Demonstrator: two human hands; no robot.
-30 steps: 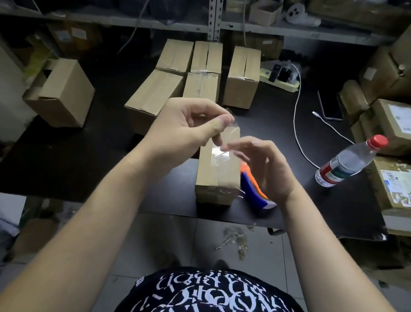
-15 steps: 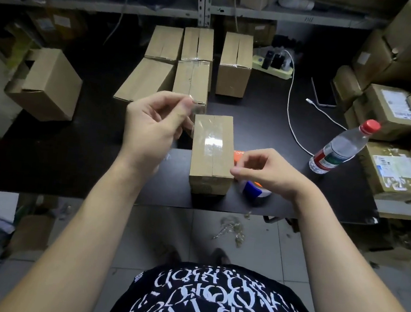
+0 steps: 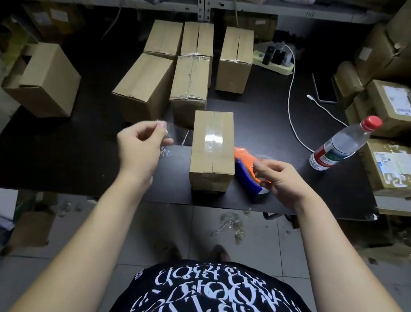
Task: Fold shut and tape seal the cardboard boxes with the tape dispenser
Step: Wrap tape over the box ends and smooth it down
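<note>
A closed cardboard box (image 3: 212, 151) stands near the front edge of the black table (image 3: 75, 159), with clear tape shining along its top seam. To its left, my left hand (image 3: 140, 147) pinches a crumpled scrap of clear tape (image 3: 165, 137) between thumb and fingers, above the table. An orange and blue tape dispenser (image 3: 246, 169) lies right of the box. My right hand (image 3: 276, 177) hovers over its rear end with fingers curled; whether it touches the dispenser is unclear. Several closed boxes (image 3: 191, 80) stand farther back.
An opened box (image 3: 44, 79) sits at the table's left. A water bottle (image 3: 342, 145) with a red cap stands at right, with a white cable (image 3: 290, 108), a power strip (image 3: 274, 62) and a phone (image 3: 325, 89) behind it. Stacked parcels (image 3: 397, 105) line the right side.
My left hand moved left, away from the box, carrying the tape scrap. My right hand dropped from above the box to the dispenser at its right.
</note>
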